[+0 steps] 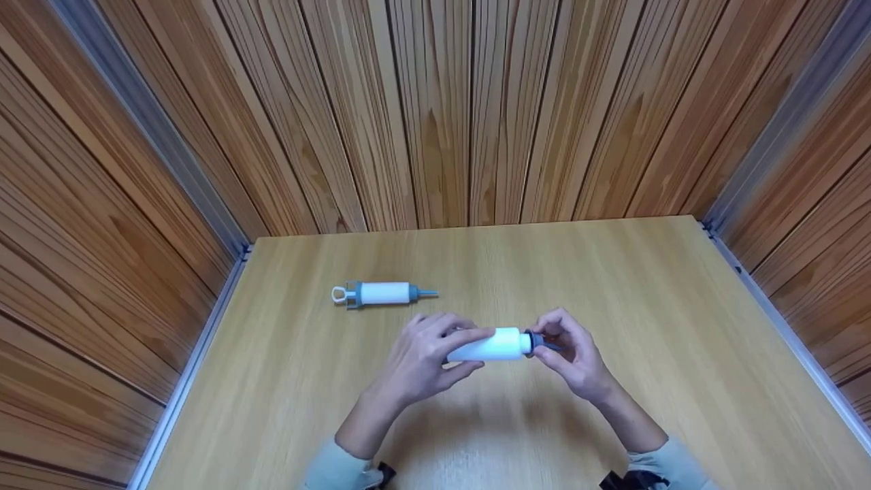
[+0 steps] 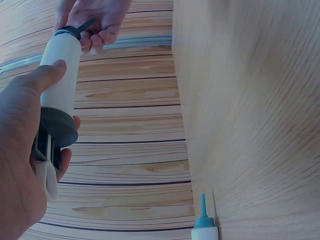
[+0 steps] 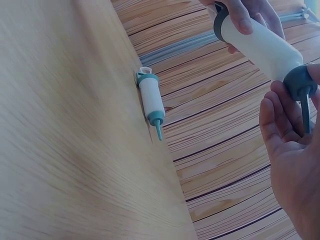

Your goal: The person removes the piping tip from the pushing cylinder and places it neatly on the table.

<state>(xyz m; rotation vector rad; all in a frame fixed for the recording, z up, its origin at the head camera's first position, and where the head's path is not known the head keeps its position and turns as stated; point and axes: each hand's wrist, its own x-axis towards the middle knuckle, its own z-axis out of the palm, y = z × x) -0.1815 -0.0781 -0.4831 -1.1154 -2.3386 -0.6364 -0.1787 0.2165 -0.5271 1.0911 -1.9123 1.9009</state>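
Note:
A white cylinder [image 1: 495, 344] with dark end pieces is held level above the table between both hands. My left hand [image 1: 427, 355] grips its left part, thumb and fingers around the barrel; the left wrist view shows a dark collar [image 2: 59, 126] and a pale handle [image 2: 47, 180] at that end. My right hand [image 1: 575, 357] pinches the dark nozzle cap [image 3: 299, 81] at the other end between thumb and fingers, its thin tip [image 3: 305, 112] pointing out past the fingers. In the head view the left palm hides the handle end.
A second syringe-like tool [image 1: 385, 293], white with blue-green ends and a ring handle, lies on the wooden table [image 1: 286, 408] beyond my left hand, nozzle to the right. Wood-plank walls [image 1: 449, 116] with metal edge rails [image 1: 197, 381] surround the table's back and sides.

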